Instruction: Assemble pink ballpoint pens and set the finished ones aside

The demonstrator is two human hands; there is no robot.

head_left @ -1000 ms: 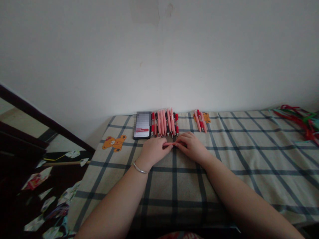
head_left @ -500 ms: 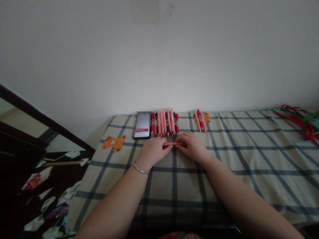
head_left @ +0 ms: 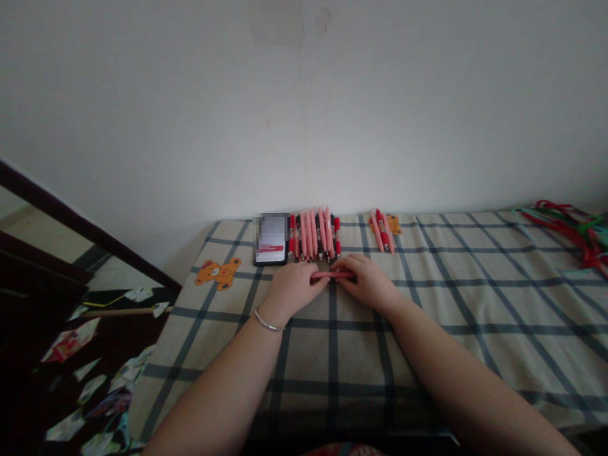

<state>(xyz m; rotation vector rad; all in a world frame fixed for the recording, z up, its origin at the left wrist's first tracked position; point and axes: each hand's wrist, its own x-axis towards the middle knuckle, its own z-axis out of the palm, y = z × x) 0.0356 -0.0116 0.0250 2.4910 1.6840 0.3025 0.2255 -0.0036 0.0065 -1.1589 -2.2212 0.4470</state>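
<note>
A pink pen (head_left: 335,275) lies sideways between my two hands, just above the checked cloth. My left hand (head_left: 298,282) pinches its left end between thumb and fingers. At the other end, the fingertips and thumb of my right hand (head_left: 365,281) close on the pen; that tip is partly hidden by the fingers. Right behind my hands is a row of pens (head_left: 313,234), pink, red and black, side by side. A smaller group of pink and red pens (head_left: 382,231) lies farther right. Left of the row is a phone (head_left: 272,239) with its screen lit.
The checked tablecloth (head_left: 361,354) with bear prints covers the table, which meets a white wall (head_left: 304,126). Red and green ribbons (head_left: 577,234) lie at the far right. A dark rail (head_left: 85,221) and scattered wrappers (head_left: 71,342) are at the left, beyond the table edge.
The fingers of my right hand have shifted slightly on the pen, and more of its pink barrel shows between my hands. My left hand stays in place.
</note>
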